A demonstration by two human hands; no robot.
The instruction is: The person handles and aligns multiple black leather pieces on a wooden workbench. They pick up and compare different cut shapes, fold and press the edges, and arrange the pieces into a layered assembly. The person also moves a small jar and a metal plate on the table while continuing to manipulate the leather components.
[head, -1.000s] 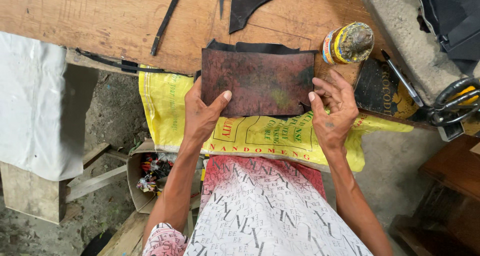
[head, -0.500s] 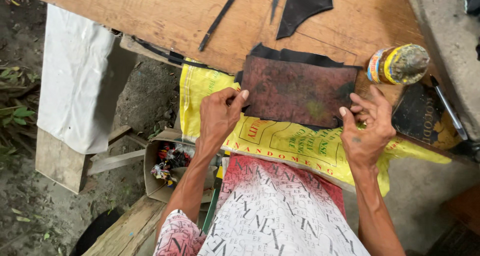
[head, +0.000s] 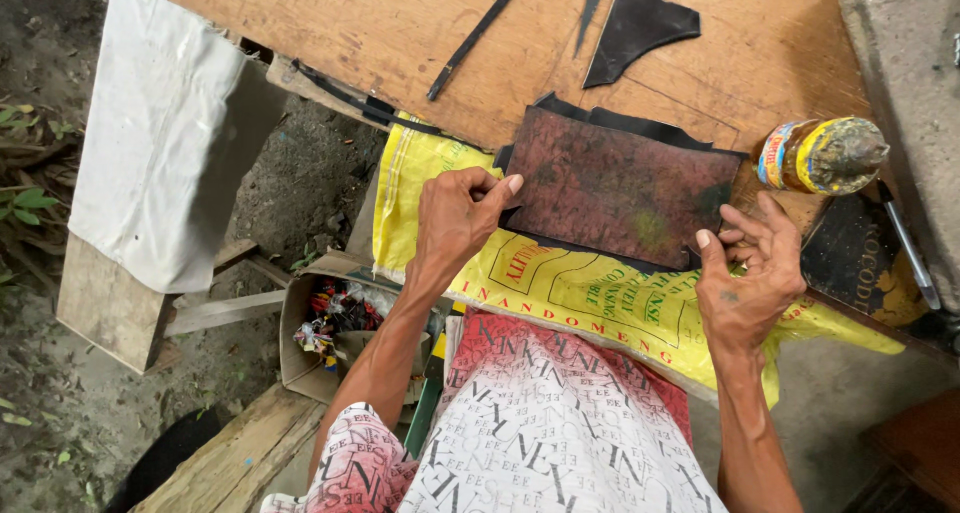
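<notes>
A dark reddish-brown rectangular sheet [head: 615, 183] lies on top of black leather pieces [head: 590, 119] at the near edge of a wooden board [head: 380, 33]. My left hand [head: 455, 218] pinches the sheet's left end between thumb and fingers. At the lower right corner, my right hand [head: 745, 273] grips the sheet and the black layer under it with its fingertips. A yellow printed sack [head: 590, 293] hangs from the board's edge over my lap, under both hands.
A glue-smeared bottle [head: 820, 156] lies on its side right of the sheet. A black strip tool [head: 470, 43] and a black leather offcut [head: 640, 23] rest farther back. White cloth [head: 160, 143] drapes at left; a cardboard box of scraps [head: 335, 318] sits below. A pen [head: 908, 243] lies far right.
The view has shifted, so the board and sheet appear farther right and tilted. Both hands stay on the sheet's ends, the left thumb now pressing its left edge.
</notes>
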